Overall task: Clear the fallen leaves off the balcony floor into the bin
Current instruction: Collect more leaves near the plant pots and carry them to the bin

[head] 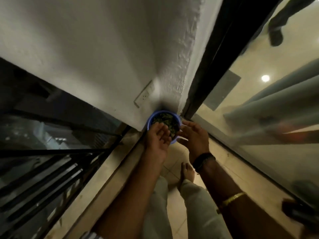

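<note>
A blue bin (150, 118) stands on the floor in the corner where the white wall meets the glass door. Green and brown leaves (164, 120) fill it. My left hand (158, 138) hangs over the bin's near rim, palm up, fingers relaxed, nothing in it. My right hand (194, 136) hovers just right of the bin, palm turned toward it, fingers spread and empty. A black band and a gold bangle sit on my right forearm.
The white wall (107, 57) closes the far end. A black railing (43, 171) with a stone ledge runs along the left. A glass sliding door (259, 104) runs along the right. My bare foot (187, 171) stands on the tiled floor (174, 150) below the bin.
</note>
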Tool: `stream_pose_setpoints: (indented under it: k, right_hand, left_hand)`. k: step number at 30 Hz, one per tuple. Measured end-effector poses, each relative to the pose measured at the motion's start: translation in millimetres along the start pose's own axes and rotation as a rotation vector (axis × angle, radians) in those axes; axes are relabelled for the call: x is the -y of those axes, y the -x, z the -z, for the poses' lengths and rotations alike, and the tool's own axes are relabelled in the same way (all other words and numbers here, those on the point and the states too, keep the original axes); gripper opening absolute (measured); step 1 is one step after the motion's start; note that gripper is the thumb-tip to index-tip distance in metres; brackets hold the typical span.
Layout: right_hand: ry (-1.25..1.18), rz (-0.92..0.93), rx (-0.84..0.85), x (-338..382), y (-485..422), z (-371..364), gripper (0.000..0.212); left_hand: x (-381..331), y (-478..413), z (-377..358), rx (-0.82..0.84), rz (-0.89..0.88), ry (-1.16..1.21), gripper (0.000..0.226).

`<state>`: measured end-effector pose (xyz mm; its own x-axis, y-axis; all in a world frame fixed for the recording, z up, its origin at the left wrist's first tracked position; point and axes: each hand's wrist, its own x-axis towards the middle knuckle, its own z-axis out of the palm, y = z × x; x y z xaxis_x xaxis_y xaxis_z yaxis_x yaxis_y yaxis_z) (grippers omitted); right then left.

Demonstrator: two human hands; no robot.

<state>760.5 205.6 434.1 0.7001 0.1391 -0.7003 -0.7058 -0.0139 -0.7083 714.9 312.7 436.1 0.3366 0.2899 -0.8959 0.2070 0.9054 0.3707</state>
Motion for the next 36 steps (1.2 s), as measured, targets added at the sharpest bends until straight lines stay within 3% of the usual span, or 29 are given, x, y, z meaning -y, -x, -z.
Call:
stream_pose_setpoints:
  k: [8, 13, 20, 28, 36]
  right_hand:
    - [-0.296, 0.117, -0.012, 57.5, 154.0, 54.5, 0.016]
    - [-0.444, 0.213, -0.179, 45.6, 217.5, 70.4, 0.017]
    - [-0.447, 0.36, -0.452, 0.0, 295.1, 109.8, 0.017]
    - [-0.566, 0.448, -0.808, -67.6, 397.8, 207.6, 0.017]
    - [-0.702, 0.399, -1.172, -185.9, 522.8, 352.2, 0.016]
  left_hand:
    - [15.0, 152.8, -20.8, 0.196, -0.019, -0.178, 0.023]
    - [37.0, 199.8, -15.1, 0.357, 0.035, -0.421, 0.022]
    - [84.2, 253.3, 8.8, 0.545, 0.119, -0.704, 0.02]
    - [217.5, 323.6, 22.8, 0.775, 0.319, -1.013, 0.019]
    - [421.1, 407.3, 70.1, 0.89, 0.464, -1.382, 0.011]
